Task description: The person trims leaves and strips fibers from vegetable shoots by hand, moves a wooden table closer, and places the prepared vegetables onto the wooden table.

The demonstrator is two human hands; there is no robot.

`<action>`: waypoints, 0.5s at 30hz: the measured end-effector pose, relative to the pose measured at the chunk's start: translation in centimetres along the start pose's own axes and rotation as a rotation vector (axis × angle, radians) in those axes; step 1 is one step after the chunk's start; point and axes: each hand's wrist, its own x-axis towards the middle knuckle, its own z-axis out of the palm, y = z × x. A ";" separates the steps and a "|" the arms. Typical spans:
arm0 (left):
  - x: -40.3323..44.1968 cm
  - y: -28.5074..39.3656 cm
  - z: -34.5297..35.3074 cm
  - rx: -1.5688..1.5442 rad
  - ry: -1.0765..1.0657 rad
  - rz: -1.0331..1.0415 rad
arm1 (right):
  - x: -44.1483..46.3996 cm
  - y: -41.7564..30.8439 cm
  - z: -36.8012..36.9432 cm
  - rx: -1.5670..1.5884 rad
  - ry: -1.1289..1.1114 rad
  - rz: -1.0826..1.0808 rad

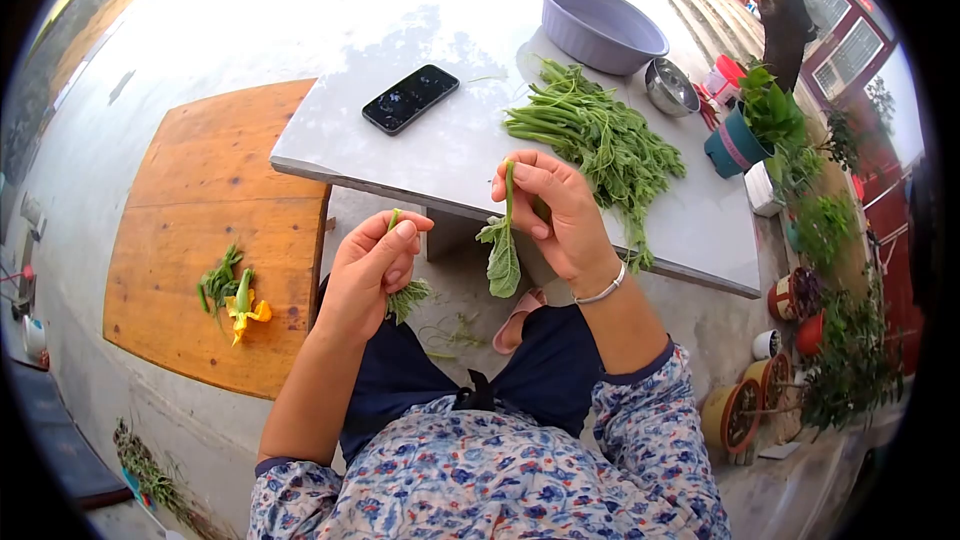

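My left hand (372, 265) is closed, its thumb and fingertips pinching a green stem, whose leafy end (407, 300) hangs below the palm. To its right, my right hand (562, 208) pinches the top of another leafy stem (504, 260); its broad, fuzzy leaf dangles downward. Both hands are apart, raised over my lap at the near edge of the grey tabletop (450, 175). Just beyond my right hand lies a heap of leafy green stems (610, 135), some drooping over the table's edge.
On the grey table are a black phone (411, 98), a purple basin (603, 28) and a metal bowl (672, 88). A wooden table (190, 230) at left carries a yellow blossom (246, 310) and small greens (216, 280). Potted plants (738, 145) line the right; scraps (455, 332) lie below.
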 end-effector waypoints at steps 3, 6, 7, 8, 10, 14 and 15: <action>0.6 0.2 0.9 -0.013 -0.046 0.028 | -0.3 0.4 0.4 0.011 -0.021 0.020; 0.8 0.3 1.7 0.043 -0.071 0.075 | -0.6 0.5 0.9 -0.058 -0.043 0.028; 0.8 0.4 2.0 0.085 -0.051 0.103 | -0.7 0.6 1.1 -0.058 -0.045 0.029; 0.9 0.5 2.4 0.085 -0.047 0.104 | -0.9 0.7 1.3 -0.159 -0.008 0.009; 1.0 0.6 3.2 0.184 0.026 0.224 | -1.2 0.8 1.7 -0.331 0.045 -0.039; 0.9 0.8 2.9 0.300 0.026 0.197 | -1.5 0.9 1.9 -0.703 0.089 -0.158; 0.9 0.9 2.9 0.303 0.029 0.179 | -1.4 1.2 1.9 -0.820 0.061 -0.355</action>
